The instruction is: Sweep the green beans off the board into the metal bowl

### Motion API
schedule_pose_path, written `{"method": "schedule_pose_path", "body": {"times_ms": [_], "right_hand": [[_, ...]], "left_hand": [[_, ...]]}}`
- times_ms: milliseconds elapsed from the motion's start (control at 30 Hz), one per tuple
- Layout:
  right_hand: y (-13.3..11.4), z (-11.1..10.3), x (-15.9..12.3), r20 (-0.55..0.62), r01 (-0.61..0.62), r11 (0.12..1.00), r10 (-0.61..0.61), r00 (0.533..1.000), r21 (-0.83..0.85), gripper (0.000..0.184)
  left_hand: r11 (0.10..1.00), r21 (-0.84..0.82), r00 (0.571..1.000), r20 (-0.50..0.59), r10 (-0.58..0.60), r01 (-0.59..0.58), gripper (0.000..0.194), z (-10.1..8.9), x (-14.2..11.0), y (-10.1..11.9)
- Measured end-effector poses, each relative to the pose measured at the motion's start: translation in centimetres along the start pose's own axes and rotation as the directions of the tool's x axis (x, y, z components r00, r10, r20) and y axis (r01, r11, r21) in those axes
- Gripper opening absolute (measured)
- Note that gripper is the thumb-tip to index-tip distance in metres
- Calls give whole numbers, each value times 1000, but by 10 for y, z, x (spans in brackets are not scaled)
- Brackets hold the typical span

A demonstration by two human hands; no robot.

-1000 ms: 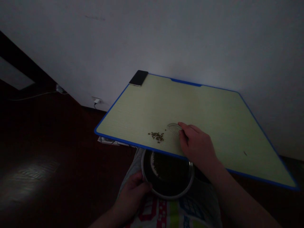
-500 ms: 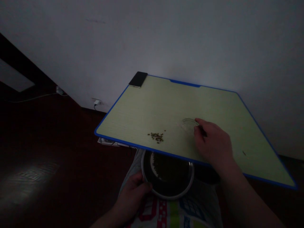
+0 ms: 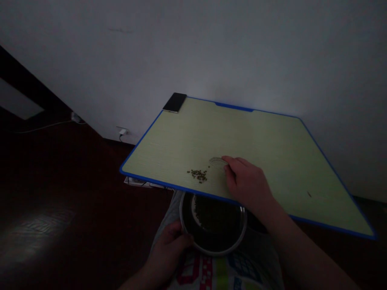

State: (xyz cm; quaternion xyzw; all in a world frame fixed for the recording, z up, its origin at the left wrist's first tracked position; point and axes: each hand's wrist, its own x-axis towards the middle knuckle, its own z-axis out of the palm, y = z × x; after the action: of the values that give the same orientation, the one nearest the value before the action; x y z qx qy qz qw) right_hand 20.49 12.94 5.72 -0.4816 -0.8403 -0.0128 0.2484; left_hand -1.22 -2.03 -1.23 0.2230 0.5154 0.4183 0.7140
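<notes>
My right hand (image 3: 246,179) pinches a clear protractor (image 3: 217,161) with a curved edge, low over the pale table top (image 3: 260,137). Just left of the protractor lies a small scatter of brown-green beans (image 3: 198,175), with one bean apart on the side nearest it. Below the table's front edge, my left hand (image 3: 172,241) grips the rim of a round metal bowl (image 3: 217,253) on my lap. Dark green contents, too dim to make out singly, lie in the bowl. Its far side is hidden under the table.
A black phone (image 3: 175,102) lies at the table's far left corner. The blue table edging (image 3: 234,106) runs close to the grey wall (image 3: 211,48). A tiny dark scrap (image 3: 309,194) lies at the right. A white plug (image 3: 122,131) sits in the wall socket.
My right hand has moved left with the protractor, bringing it close to the beans. The beans, the bowl and my left hand have stayed in place.
</notes>
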Motion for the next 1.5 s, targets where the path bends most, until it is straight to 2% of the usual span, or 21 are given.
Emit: {"method": "schedule_pose_path", "body": {"times_ms": [233,367,500,700,1133,1500], "right_hand": [[3,-3,6,32,163,986,-165,986,41,34],[6,-9,-1,8,280,957,-282,959,78,31],[7,-14,-8,-23,336,936,-336,942,106,29],[9,-15,-12,-38,338,937,-336,941,86,29],[11,-20,-24,-34,335,931,-334,942,146,25],[8,-24,-31,-9,309,938,-311,950,158,30]], "left_hand": [[998,-49,999,0,-41,41,12,1,0,5],[997,-54,998,-7,-57,56,12,-1,1,4],[996,-72,999,-5,-52,51,11,-3,2,3],[996,-69,998,21,-56,58,13,-1,2,4],[998,-19,998,-19,-52,51,12,-3,2,6],[998,-34,999,-25,-46,45,11,1,0,8]]}}
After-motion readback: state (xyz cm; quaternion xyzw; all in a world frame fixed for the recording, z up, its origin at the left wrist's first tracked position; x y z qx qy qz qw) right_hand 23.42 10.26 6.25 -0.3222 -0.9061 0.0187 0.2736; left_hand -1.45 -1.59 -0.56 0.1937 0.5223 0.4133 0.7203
